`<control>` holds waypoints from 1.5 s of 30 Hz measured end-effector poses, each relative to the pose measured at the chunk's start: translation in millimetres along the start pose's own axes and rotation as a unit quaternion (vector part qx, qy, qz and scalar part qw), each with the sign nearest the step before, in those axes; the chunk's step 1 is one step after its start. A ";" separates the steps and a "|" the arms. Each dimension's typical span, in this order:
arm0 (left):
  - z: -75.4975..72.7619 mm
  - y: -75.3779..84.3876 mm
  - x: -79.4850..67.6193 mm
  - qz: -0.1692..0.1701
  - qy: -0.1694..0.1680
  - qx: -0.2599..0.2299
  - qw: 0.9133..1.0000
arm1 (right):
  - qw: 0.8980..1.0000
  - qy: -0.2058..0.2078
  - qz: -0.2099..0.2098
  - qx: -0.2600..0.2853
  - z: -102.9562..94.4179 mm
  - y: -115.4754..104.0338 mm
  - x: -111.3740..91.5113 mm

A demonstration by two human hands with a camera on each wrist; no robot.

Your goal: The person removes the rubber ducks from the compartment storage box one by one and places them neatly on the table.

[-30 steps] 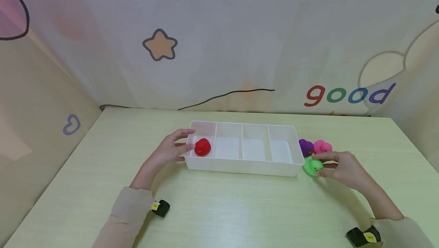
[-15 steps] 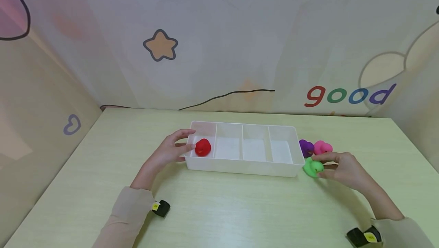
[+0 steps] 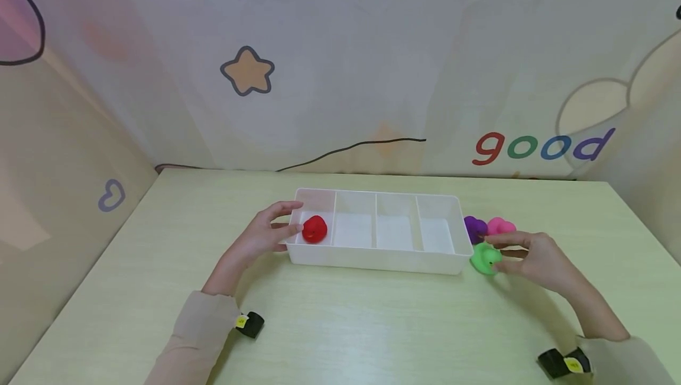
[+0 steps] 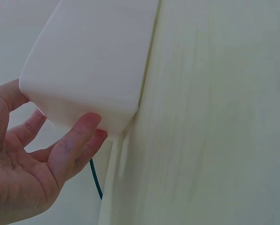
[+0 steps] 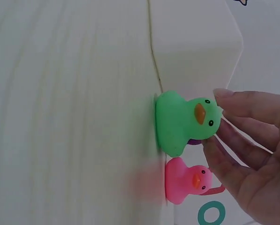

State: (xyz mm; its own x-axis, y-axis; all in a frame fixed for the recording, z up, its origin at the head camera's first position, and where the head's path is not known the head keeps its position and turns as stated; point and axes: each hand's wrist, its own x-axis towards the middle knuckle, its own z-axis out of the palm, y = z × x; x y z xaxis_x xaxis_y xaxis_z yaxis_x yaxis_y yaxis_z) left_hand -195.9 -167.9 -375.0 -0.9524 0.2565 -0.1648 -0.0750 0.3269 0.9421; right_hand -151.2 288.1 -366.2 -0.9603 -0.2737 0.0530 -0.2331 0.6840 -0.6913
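Observation:
A long white plastic tray with several compartments lies on the table. My left hand holds its left end, thumb and fingers spread along the end wall. A red rubber duck sits in the leftmost compartment, right by the thumb. My right hand has thumb and fingers around the head of a green rubber duck, which stands on the table against the tray's right end. Behind it stand a purple duck, partly hidden, and a pink duck.
The pale wooden table ends at a printed cloth backdrop with a star and the word "good". Side cloths rise at left and right. Black wrist cameras sit on both cuffs.
My right hand has risen slightly, its index finger a little farther from the thumb, and the green duck has turned a little. My left hand and the tray have stayed put.

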 end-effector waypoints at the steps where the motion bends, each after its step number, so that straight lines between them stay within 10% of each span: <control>1: 0.0 0.0 -0.4 0.001 -0.001 0.000 1.000 | 1.000 0.007 -0.001 -0.003 -0.5 -1.2 -0.1; 12: -0.3 0.0 -1.0 0.005 -0.002 0.002 1.000 | 0.996 0.084 -0.020 0.003 -5.0 -27.8 -0.6; 45: -0.3 1.0 -0.7 -0.005 -0.001 -0.002 1.000 | 0.981 0.056 -0.136 0.123 30.2 -90.7 31.4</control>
State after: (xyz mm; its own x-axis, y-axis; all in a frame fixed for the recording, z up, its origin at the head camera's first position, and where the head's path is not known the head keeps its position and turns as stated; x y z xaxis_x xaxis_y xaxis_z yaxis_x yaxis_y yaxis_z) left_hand -195.4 -168.0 -373.8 -0.9508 0.2552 -0.1758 -0.0867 0.3259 0.9414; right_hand -155.6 197.0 -323.6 -0.8813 -0.3386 0.3297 -0.4533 0.4079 -0.7926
